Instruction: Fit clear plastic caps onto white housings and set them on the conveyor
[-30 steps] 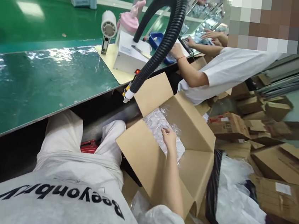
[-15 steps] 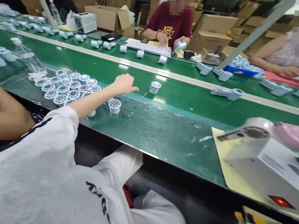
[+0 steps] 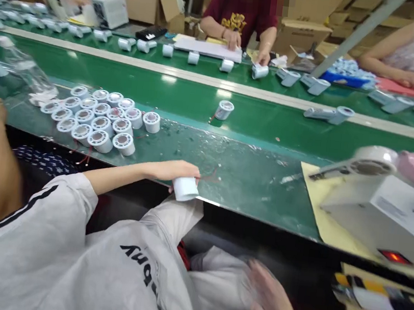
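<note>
The whitish shirt (image 3: pixel 81 260) bears black lettering (image 3: pixel 147 279) and sleeve stripes (image 3: pixel 32 205), with pale trousers (image 3: pixel 174 218), bare hands (image 3: pixel 180 171).

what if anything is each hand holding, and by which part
The left hand holds a light-blue cylinder around its upper part. The right hand is blurred; no held thing shows.

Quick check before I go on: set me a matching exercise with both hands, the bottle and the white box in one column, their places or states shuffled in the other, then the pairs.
1. Left hand
2. Right hand
3. Bottle
4. White box

A. Left of the cylinder cluster in the picture
B. On a yellow sheet, red switch lit
C. Holding a pale blue cylinder
D. Blurred, near the picture's bottom edge

Pairs: 1-C, 2-D, 3-A, 4-B
</note>
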Action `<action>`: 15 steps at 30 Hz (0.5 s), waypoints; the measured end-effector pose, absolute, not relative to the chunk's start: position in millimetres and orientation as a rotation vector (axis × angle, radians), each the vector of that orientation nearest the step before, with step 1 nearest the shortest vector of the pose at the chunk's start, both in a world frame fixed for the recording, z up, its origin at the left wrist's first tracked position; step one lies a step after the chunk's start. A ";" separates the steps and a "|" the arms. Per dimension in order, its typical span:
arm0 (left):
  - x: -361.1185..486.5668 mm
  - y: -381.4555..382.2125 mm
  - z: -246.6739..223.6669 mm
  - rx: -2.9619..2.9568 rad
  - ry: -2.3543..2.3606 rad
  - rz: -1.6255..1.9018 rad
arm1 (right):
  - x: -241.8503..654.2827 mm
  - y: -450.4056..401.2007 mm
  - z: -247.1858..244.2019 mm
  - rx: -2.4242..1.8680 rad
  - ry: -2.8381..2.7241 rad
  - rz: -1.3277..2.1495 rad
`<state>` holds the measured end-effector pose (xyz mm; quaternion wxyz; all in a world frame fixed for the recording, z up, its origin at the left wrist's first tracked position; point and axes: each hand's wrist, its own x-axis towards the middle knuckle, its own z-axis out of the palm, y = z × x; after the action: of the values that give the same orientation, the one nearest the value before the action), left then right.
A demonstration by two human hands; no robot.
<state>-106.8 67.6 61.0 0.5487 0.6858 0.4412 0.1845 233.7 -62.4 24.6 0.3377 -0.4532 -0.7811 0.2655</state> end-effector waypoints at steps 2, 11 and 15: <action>-79.0 55.7 46.7 1.509 0.788 0.314 | 227.1 -64.0 16.9 -1.227 -2.110 0.420; -27.6 35.3 37.7 1.986 0.720 0.473 | 187.6 -40.7 20.6 -1.358 -2.181 0.368; -22.4 32.5 17.7 1.961 0.722 0.595 | 196.2 -51.6 23.8 -1.344 -1.855 0.735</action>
<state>-22.4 32.5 17.7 0.4659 0.7986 0.2941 0.2422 196.2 -51.6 23.8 0.3597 -0.5211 -0.7196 0.2850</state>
